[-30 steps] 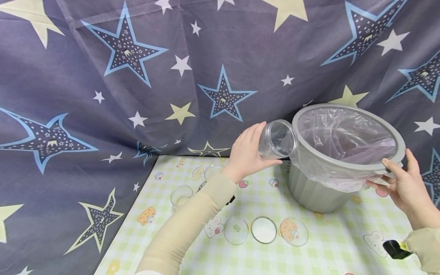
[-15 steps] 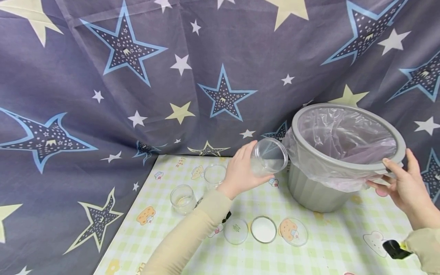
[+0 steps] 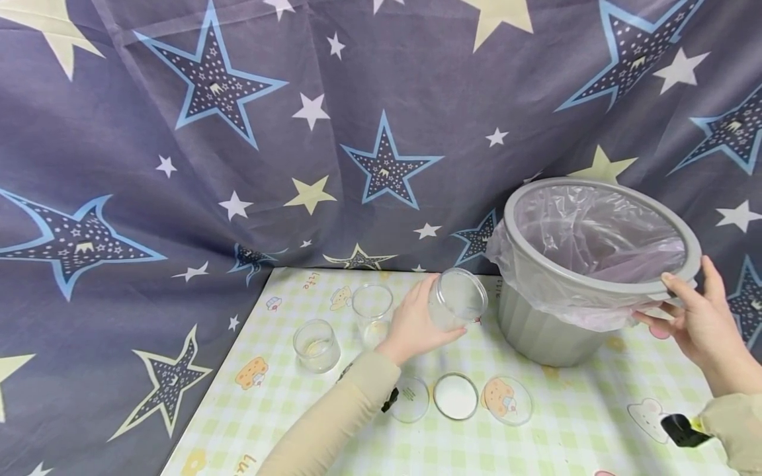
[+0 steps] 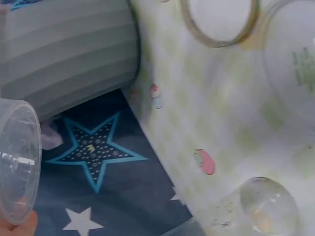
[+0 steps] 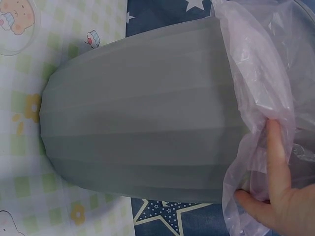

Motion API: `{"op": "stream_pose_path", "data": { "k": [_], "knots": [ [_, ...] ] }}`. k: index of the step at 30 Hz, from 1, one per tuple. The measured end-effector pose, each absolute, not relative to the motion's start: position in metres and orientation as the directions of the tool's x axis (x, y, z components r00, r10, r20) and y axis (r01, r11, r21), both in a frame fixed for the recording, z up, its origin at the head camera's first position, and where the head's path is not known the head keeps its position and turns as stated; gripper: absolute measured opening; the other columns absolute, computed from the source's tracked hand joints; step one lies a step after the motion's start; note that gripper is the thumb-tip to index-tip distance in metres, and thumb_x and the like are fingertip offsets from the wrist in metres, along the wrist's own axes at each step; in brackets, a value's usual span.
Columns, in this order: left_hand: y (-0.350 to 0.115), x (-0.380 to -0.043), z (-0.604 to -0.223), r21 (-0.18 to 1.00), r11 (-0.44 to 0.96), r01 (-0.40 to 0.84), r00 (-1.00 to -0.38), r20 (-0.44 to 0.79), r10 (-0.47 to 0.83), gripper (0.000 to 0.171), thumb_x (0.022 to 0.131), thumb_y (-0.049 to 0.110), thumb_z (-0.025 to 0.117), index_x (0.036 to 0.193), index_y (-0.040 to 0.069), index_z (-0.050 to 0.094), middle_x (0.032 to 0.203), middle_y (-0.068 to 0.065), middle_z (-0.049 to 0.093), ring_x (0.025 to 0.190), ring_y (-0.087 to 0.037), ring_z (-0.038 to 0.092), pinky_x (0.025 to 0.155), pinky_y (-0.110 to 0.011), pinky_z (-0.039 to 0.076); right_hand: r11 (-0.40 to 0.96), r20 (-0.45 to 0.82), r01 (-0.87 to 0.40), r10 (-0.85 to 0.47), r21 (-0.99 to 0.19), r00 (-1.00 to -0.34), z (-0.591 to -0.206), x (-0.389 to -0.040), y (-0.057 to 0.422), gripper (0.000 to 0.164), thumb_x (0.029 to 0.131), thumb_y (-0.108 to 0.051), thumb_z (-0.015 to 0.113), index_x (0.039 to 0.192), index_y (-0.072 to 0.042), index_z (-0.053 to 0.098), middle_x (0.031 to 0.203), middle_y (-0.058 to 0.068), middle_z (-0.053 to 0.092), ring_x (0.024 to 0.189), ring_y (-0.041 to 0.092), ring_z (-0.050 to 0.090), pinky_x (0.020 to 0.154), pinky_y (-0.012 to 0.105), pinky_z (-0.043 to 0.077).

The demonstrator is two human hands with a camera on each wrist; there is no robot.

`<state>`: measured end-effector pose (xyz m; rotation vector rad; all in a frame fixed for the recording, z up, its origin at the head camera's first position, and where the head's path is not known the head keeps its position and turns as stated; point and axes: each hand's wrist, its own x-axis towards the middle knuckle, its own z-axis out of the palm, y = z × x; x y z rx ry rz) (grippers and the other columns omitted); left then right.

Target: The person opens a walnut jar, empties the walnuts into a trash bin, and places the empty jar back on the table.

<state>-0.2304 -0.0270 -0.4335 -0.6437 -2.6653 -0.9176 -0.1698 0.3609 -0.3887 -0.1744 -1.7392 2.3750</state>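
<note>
My left hand (image 3: 413,324) grips a clear plastic jar (image 3: 458,301) around its side, just left of the bin. The jar leans to the right, its open mouth facing up toward the head camera. In the left wrist view, the same jar (image 4: 19,162) shows at the left edge with a fingertip below it. A grey ribbed trash bin (image 3: 544,330) with a see-through pinkish bin liner (image 3: 571,231) stands tilted on the table. My right hand (image 3: 702,317) holds its rim from the right, thumb on top. In the right wrist view, fingers (image 5: 278,162) press the liner's folded edge.
Two more clear jars, one nearer (image 3: 317,350) and one farther back (image 3: 372,301), stand left of my left hand. Three round lids lie in a row in front: a clear one (image 3: 411,400), a white one (image 3: 456,396) and another clear one (image 3: 508,401). A starred cloth (image 3: 381,79) hangs behind the table.
My left hand has moved down and left with the jar, away from the bin's rim, and the jar has turned more upright. My right hand and the bin stay in place.
</note>
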Motion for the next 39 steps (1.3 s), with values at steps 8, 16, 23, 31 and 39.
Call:
{"op": "stream_pose_path", "data": {
  "k": [8,16,23,31,39],
  "knots": [
    [-0.027,-0.228,-0.457,0.577,0.688,0.441,-0.897,0.297,0.327,0.101,0.062,0.047,0.083,0.143,0.013,0.033,0.138,-0.008,0.048,0.121,-0.028,0.053,0.097,-0.047,0.047,-0.304,0.011,-0.08,0.222,-0.949,-0.975,-0.382,-0.169,0.357,0.084,0.098,-0.012,0.045,0.145,-0.047,-0.014,0.154,-0.009,-0.022,0.141,0.035,0.012,0.058,0.027,0.057],
    [-0.022,-0.231,-0.481,0.711,0.632,0.307,-0.945,0.147,0.293,0.099,0.064,0.034,0.085,0.144,0.011,0.033,0.138,-0.013,0.048,0.122,-0.029,0.051,0.101,-0.046,0.044,-0.323,0.009,-0.088,0.238,-0.942,-0.971,-0.382,-0.165,0.356,0.084,0.098,-0.01,0.045,0.146,-0.045,-0.013,0.154,-0.011,-0.016,0.124,0.021,0.044,0.057,0.028,0.057],
    [-0.019,-0.237,-0.501,0.762,0.596,0.251,-0.958,0.11,0.263,0.1,0.061,0.031,0.087,0.143,0.011,0.034,0.134,-0.016,0.048,0.122,-0.032,0.049,0.101,-0.047,0.044,-0.304,0.018,-0.093,0.241,-0.948,-0.97,-0.383,-0.163,0.357,0.083,0.098,-0.012,0.044,0.146,-0.046,-0.015,0.154,-0.011,-0.019,0.139,0.034,0.024,0.057,0.026,0.057],
    [-0.017,-0.246,-0.523,0.747,0.631,0.208,-0.976,0.12,0.18,0.092,0.054,0.035,0.09,0.135,0.024,0.047,0.129,-0.012,0.035,0.12,-0.028,0.028,0.101,-0.05,0.031,-0.29,-0.007,-0.065,0.241,-0.955,-0.97,-0.381,-0.164,0.353,0.082,0.099,-0.015,0.042,0.144,-0.048,-0.018,0.153,-0.007,-0.028,0.137,0.039,-0.023,0.055,0.024,0.056],
    [-0.016,-0.257,-0.531,0.691,0.699,0.185,-0.981,0.09,0.172,0.1,0.056,0.039,0.089,0.141,0.021,0.04,0.125,-0.01,0.049,0.109,-0.027,0.042,0.093,-0.046,0.044,-0.291,-0.013,-0.058,0.235,-0.955,-0.972,-0.383,-0.166,0.352,0.082,0.099,-0.015,0.043,0.144,-0.048,-0.016,0.155,-0.011,-0.016,0.138,0.04,-0.02,0.056,0.025,0.057]
  ]
}}
